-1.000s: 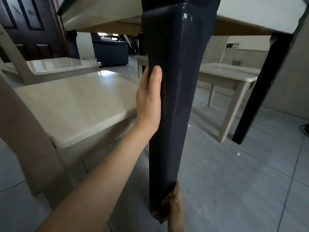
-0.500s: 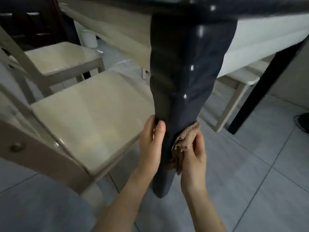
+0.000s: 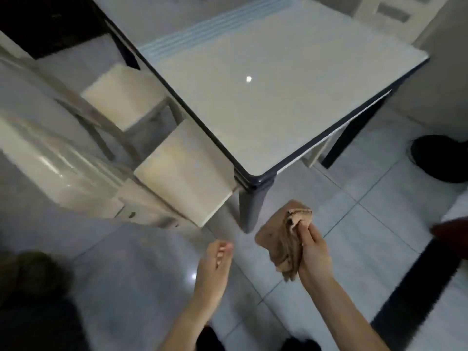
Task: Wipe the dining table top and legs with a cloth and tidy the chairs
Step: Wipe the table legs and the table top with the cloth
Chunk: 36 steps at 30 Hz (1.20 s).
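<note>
The dining table point(image 3: 266, 97) has a pale glossy top with a dark rim, seen from above. Its near corner leg point(image 3: 250, 211) is dark and stands just ahead of my hands. My right hand point(image 3: 312, 252) grips a crumpled brown cloth point(image 3: 281, 239), held in the air below and right of that leg, not touching it. My left hand point(image 3: 215, 264) hovers lower left of the leg with loosely curled fingers and nothing in it. Two cream chairs stand along the table's left side, the near chair seat point(image 3: 187, 171) partly under the top, the far chair seat point(image 3: 121, 95) behind it.
The near chair's glossy backrest point(image 3: 50, 158) fills the left. Another pale chair point(image 3: 390, 11) stands past the table's far right corner. A dark round object point(image 3: 440, 158) lies on the tiled floor at right. A black floor strip point(image 3: 415, 279) runs along the lower right.
The view has risen from under the table to above it. Both hands have come off the dark leg; my right hand carries the cloth away from it.
</note>
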{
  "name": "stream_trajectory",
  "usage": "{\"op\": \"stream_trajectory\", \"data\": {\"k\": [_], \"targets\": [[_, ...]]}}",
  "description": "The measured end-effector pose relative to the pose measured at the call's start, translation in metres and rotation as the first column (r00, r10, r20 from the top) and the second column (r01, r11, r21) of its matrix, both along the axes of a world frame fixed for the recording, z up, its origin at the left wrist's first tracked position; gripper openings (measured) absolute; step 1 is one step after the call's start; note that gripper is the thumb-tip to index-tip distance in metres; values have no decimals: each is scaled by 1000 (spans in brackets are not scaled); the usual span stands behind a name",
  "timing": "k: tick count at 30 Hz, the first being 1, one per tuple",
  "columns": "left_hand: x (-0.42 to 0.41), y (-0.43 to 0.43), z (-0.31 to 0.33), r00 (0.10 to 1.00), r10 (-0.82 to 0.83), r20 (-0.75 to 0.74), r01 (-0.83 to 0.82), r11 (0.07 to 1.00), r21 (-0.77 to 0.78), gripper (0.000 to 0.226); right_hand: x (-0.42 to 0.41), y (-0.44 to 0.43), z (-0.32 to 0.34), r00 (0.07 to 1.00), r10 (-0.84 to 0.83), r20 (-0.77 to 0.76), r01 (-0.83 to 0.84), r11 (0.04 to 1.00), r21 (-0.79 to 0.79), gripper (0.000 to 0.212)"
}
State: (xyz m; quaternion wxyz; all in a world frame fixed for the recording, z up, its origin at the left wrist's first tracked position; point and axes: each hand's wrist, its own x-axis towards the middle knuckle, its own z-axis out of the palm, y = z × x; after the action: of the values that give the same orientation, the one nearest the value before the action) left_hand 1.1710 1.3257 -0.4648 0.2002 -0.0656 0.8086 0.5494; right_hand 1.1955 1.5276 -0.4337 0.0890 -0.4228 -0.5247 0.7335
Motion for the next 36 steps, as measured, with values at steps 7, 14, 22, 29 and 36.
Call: {"op": "stream_trajectory", "data": {"k": [7, 14, 22, 29, 36], "targets": [[118, -98, 183, 999, -14, 48, 19, 995, -102, 14, 84, -19, 166, 958, 266, 109, -279, 951, 129, 29], [211, -166, 201, 938, 342, -49, -346, 921, -179, 12, 125, -38, 179, 811, 556, 184, -576, 814, 79, 38], [365, -165, 148, 489, 867, 97, -859, 498, -121, 17, 110, -80, 161, 609, 743, 278, -779, 626, 34, 21], [412, -196, 119, 249, 922, 298, -930, 313, -194, 14, 68, -171, 138, 424, 844, 328, -905, 412, 109, 22], [372, -315, 106, 223, 905, 362, -940, 298, -166, 20, 19, -291, 149, 457, 855, 244, -890, 440, 125, 18]]}}
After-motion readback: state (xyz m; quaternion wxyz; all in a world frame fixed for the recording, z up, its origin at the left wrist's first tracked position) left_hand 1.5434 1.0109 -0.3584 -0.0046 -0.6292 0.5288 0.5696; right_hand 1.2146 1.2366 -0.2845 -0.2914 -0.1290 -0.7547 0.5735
